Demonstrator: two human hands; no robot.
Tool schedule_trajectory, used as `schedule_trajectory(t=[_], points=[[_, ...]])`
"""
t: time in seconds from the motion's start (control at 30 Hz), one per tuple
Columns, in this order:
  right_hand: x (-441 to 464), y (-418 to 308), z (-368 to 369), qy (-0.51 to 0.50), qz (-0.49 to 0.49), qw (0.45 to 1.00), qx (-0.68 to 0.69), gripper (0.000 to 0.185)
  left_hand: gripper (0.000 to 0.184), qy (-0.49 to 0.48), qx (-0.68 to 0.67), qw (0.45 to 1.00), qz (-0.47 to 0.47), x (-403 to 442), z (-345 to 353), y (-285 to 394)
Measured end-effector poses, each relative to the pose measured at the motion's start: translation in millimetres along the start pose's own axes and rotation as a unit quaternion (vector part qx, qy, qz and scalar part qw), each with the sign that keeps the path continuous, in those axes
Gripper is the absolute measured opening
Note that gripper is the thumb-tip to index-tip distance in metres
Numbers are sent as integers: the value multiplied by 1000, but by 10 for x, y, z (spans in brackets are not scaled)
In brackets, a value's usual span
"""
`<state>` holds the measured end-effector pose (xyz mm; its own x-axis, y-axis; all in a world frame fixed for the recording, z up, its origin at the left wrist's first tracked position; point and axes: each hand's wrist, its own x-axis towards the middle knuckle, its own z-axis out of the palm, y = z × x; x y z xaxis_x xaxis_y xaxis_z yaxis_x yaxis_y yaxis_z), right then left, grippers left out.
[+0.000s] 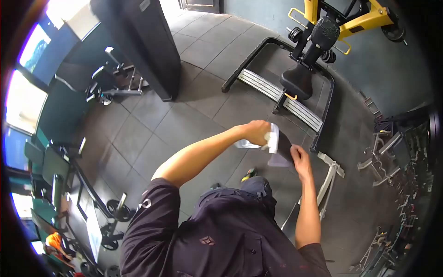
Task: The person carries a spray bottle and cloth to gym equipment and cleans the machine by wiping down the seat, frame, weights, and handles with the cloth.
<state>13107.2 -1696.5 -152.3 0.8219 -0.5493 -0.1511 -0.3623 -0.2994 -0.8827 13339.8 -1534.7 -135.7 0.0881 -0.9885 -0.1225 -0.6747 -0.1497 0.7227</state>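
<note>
My left hand (pixel 257 132) is closed on a white cloth (pixel 274 138), part of which hangs out to the left of the fist. To the right, my right hand (pixel 301 161) pinches the edge of a dark piece of cloth (pixel 283 148) that stretches between the two hands. A paler grey part shows below it. Whether the white and dark parts are one cloth, I cannot tell. Both arms reach forward over the tiled floor (pixel 184 134).
Ahead stands a yellow and black weight machine with a black seat (pixel 297 82). A dark pillar (pixel 145 51) rises at the upper left. Benches and weight plates (pixel 119 210) line the left; a white metal frame (pixel 330 173) is near my right arm. Handles and attachments (pixel 385 159) are at the far right.
</note>
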Motion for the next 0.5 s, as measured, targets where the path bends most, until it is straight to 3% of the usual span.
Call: schedule_trajectory(t=[0.13, 0.17, 0.27, 0.3, 0.33, 0.43, 0.5], points=[[881, 357, -146, -16, -71, 985, -156, 56, 34, -42, 89, 995, 0, 1186, -554, -383], [1152, 207, -187, -32, -22, 989, -140, 51, 33, -37, 91, 995, 16, 1402, -756, -443], [2045, 394, -314, 13, -78, 981, -178, 49, 32, -33, 126, 989, 70, 2061, -1290, -767], [2207, 141, -487, -19, -72, 980, -183, 49, 32, -79, 125, 988, 44, 2231, -1540, -639], [2556, 17, -552, -31, -95, 980, -173, 47, 31, -123, 121, 985, 11, 2394, -1985, -492], [3577, -387, -732, -13, -299, 938, -175, 43, 25, -165, 171, 971, 4, 2968, -3052, -333], [4176, -725, -846, -140, -202, 955, -165, 42, 23, -136, 167, 976, 37, 3364, -3400, -514]])
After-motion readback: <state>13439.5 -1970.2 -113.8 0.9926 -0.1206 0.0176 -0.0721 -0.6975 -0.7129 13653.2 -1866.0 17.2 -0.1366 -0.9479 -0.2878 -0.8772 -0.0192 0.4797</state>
